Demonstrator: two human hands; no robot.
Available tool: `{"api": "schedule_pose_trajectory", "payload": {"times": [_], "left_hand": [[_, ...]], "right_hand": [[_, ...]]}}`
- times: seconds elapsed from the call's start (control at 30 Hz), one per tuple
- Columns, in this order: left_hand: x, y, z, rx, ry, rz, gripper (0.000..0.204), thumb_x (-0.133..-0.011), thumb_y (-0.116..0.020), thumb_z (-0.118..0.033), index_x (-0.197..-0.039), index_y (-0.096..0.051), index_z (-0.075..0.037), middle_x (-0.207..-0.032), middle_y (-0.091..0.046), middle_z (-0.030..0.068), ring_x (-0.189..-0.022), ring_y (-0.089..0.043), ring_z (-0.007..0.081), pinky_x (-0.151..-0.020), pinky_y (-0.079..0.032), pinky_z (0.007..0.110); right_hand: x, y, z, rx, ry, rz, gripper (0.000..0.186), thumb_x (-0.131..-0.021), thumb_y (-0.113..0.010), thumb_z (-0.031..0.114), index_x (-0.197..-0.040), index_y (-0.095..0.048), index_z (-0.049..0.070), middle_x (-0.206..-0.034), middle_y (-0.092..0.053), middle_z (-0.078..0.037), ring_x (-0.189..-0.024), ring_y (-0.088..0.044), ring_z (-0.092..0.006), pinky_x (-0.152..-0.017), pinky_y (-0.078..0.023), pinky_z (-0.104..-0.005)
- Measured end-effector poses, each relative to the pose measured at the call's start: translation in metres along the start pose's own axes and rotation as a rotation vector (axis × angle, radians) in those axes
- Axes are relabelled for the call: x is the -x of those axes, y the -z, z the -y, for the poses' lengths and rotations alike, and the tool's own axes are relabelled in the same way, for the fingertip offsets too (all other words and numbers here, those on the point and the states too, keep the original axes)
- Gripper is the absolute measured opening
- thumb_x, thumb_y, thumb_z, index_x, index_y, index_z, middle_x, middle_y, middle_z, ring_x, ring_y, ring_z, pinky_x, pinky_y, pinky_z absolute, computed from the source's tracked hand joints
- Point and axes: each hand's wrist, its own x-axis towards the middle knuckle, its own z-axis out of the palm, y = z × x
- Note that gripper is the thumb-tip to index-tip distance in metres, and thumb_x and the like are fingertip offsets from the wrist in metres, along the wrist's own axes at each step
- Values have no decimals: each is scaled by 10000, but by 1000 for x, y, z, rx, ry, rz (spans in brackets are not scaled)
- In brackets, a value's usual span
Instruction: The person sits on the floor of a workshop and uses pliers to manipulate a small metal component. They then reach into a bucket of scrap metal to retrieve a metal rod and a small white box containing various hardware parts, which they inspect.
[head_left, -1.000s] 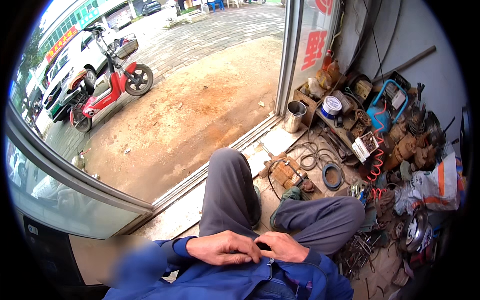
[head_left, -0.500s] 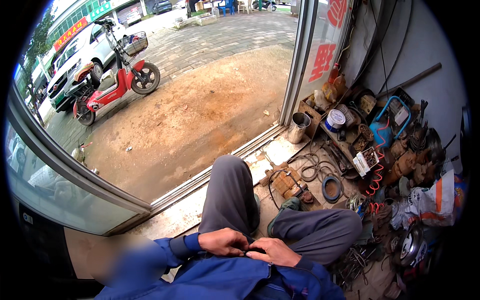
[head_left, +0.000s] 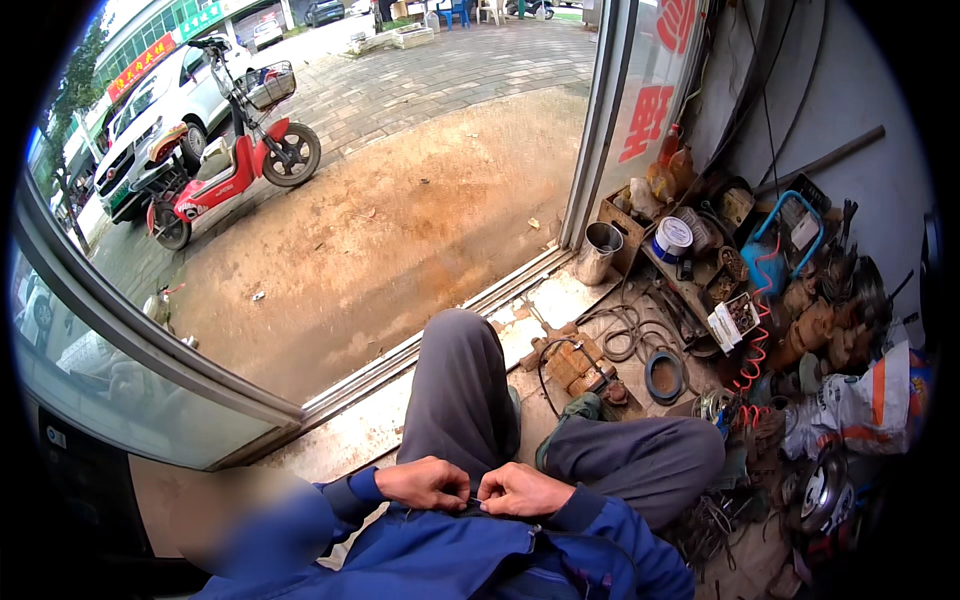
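Over my lap, just above the hem of the blue jacket, my two hands are close together with the fingertips nearly meeting. My left hand is closed, its thumb and fingers pinched together. Facing it, my right hand makes a pinch too. A tiny pale sliver shows between the fingertips, too small to name. Both hands rest by the top of my dark grey trousers, one knee raised and the other leg bent out to the right.
Ahead of my green shoe lies a rusty metal part with a black hose. A black ring, a metal cup, a white tub and a red coiled hose crowd the right. Beyond the door track stands a red scooter.
My hands have drawn slightly apart and shifted a little to the left. The fingertips, overlapping before, now face each other across a small gap with the pale sliver in it.
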Motion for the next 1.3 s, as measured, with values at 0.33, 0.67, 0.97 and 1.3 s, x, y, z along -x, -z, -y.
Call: {"api": "schedule_pose_trajectory", "payload": {"times": [0.33, 0.67, 0.97, 1.3], "left_hand": [[-2, -7, 4, 24, -16, -115, 194, -902, -781, -144, -1020, -716, -4, -941, -721, 103, -883, -692, 193, -790, -543, 332], [7, -17, -15, 102, -93, -169, 205, -872, -783, -124, -1021, -705, -7, -921, -682, 115, -839, -681, 234, -740, -546, 342], [-7, -24, -9, -123, -179, -284, 286, -857, -798, -187, -1059, -694, -13, -909, -631, 128, -820, -650, 288, -700, -534, 378], [-12, -27, -16, -54, -83, -303, 227, -805, -792, -152, -934, -686, 1, -831, -678, 175, -783, -671, 359, -684, -521, 421]], "right_hand": [[2, -3, 15, 202, 28, -71, 265, -808, -731, 217, -896, -692, -29, -724, -672, -165, -683, -670, -298, -643, -511, -399], [16, -7, -16, -496, 65, -257, 125, -899, -698, 85, -938, -709, -33, -785, -690, -46, -717, -622, -100, -658, -515, -283], [28, -9, 12, -80, 79, -326, 89, -873, -660, 35, -936, -663, -28, -725, -648, -95, -642, -611, -143, -599, -493, -302], [21, -2, 12, 98, 341, -266, 128, -823, -707, 14, -941, -730, -30, -824, -699, -154, -703, -686, -237, -638, -526, -342]]}}
